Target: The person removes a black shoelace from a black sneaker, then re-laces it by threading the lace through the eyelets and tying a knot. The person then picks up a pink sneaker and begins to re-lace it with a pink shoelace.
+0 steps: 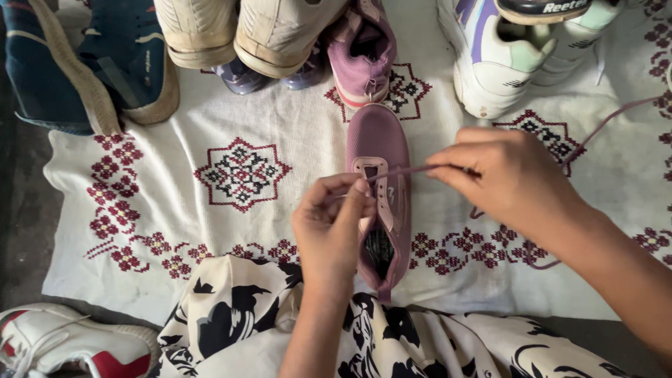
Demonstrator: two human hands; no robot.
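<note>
Mauve knit sports shoe [379, 143] lies toe-away at the centre of a white woven cloth with dark red and black embroidered motifs [175, 182], its heel at the near cloth edge beside a cream fabric with black floral print [392, 343]. A small pale logo patch sits on the shoe's side panel, and a dark printed insole label shows inside the opening.

Left hand [329, 227]: fingers bunched, fingertips pinching the thin mauve shoelace [406, 169] at the eyelet row, wrist rising from the near edge.

Right hand [511, 178]: thumb and forefinger pinching the same lace, drawn taut and nearly level between both hands; the lace tail loops away to the right across the cloth.

Adjacent items: second mauve shoe with pink sole [362, 52] just beyond the toe; beige shoes [238, 31] at top; navy shoes with tan soles [91, 63] at top left; white chunky trainer with lilac and mint panels [497, 63] at top right; white and red trainer [63, 346] at bottom left, off the cloth.
</note>
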